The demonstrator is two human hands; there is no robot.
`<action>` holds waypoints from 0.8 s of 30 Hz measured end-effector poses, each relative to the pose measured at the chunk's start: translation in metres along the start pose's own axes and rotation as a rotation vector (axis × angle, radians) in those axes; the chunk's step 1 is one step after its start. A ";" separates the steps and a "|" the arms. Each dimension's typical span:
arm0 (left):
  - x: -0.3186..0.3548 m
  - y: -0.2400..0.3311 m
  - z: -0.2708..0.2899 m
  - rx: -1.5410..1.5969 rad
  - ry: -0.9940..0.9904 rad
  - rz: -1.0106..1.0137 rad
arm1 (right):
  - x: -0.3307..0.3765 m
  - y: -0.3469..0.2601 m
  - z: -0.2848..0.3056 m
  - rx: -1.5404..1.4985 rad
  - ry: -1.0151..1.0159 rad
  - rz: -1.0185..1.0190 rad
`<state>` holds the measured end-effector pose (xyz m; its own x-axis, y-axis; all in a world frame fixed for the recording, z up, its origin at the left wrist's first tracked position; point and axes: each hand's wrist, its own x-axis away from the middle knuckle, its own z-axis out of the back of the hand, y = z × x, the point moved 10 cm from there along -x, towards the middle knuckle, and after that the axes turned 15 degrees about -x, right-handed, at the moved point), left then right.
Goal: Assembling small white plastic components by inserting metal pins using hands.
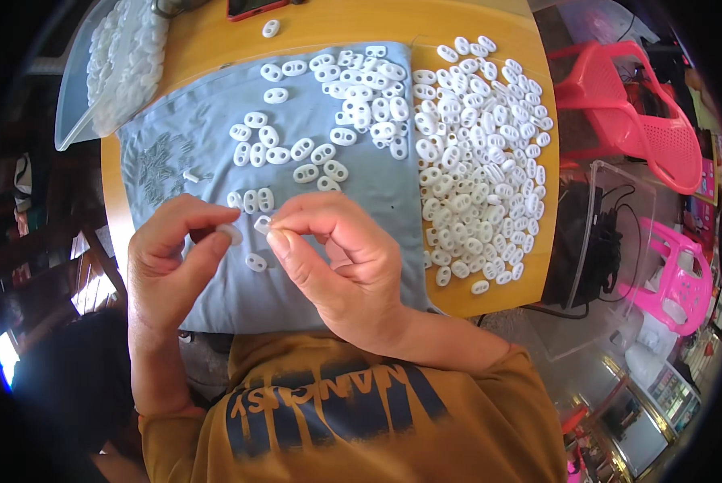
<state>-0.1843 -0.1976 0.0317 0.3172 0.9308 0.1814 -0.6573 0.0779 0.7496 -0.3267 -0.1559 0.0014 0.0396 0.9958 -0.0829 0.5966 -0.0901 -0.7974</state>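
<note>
My left hand (172, 262) pinches a white oval cord-lock shell (231, 234) between thumb and forefinger, partly covered by the fingertips. Close beside it, my right hand (341, 270) grips a small white plastic cord-lock part (263, 224) by thumb and forefinger; the two pieces are apart. Just beyond my fingers, a few two-hole white cord locks (257, 200) stand in a short row on the grey-blue cloth (208, 298). Another cord lock (255, 262) lies between my hands. Thin grey metal springs (161, 165) are scattered on the cloth at the left.
More cord locks (361, 92) are strewn over the cloth's far right. A large heap of white pieces (482, 161) covers the wooden table (490, 20) at the right. A clear tub (75, 109) with a bag of white parts stands far left. Pink chairs (618, 105) are beyond the table.
</note>
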 end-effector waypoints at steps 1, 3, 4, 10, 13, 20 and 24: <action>0.000 -0.005 0.001 0.003 0.026 0.019 | 0.001 -0.003 0.001 -0.003 0.021 0.025; -0.001 -0.010 -0.007 -0.020 0.046 0.012 | 0.003 -0.003 -0.002 -0.031 0.019 0.025; -0.002 -0.009 -0.011 -0.024 0.083 0.036 | 0.003 -0.003 -0.003 -0.063 0.015 0.023; 0.015 -0.008 -0.018 0.186 0.042 0.080 | 0.006 0.017 0.002 -0.200 0.073 -0.163; 0.026 -0.012 -0.027 0.307 0.061 0.091 | 0.007 0.020 -0.004 -0.218 0.030 -0.244; 0.039 -0.030 -0.022 0.466 0.229 0.131 | 0.009 0.028 -0.015 -0.149 -0.035 -0.292; 0.041 -0.041 -0.027 0.704 0.262 0.207 | 0.015 0.039 -0.009 -0.313 0.145 -0.452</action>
<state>-0.1629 -0.1527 -0.0085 0.0058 0.9627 0.2706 -0.0683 -0.2696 0.9605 -0.2955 -0.1443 -0.0253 -0.1779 0.9284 0.3263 0.7881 0.3330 -0.5177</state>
